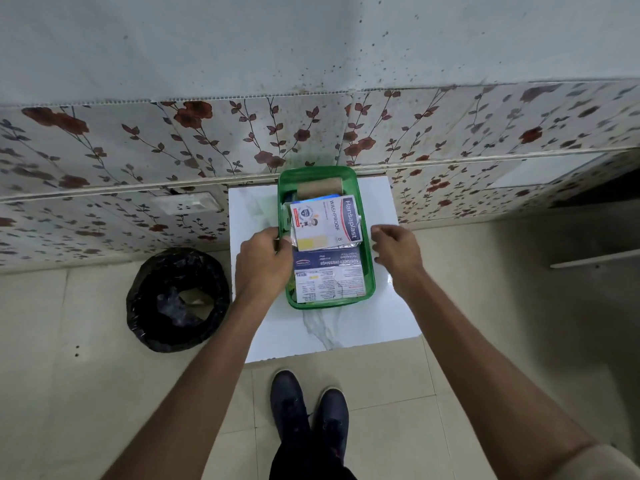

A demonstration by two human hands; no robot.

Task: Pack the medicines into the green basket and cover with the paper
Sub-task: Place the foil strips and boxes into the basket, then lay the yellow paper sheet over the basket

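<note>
Green basket [370, 271] on a white table [332, 334], filled with plaster packets [325, 221]; left hand [265, 256] at its left rim, right hand [398, 249] beside its right rim.

Count: 1 green basket [368, 271] on 1 white table [332, 334]. In basket: 2 printed plaster packs seen, namely 1 Hansaplast Washproof pack [325, 221] on top and 1 dressings pack [329, 275] nearer the person; 1 brown roll [319, 187] at far end; silver foil strips [349, 244] under top pack, no. can't tell. 2 hands: left hand [265, 256], right hand [396, 249]. 1 bin w/ black liner [176, 299]. 2 dark shoes [310, 410]. 1 wall socket [188, 204].
</note>
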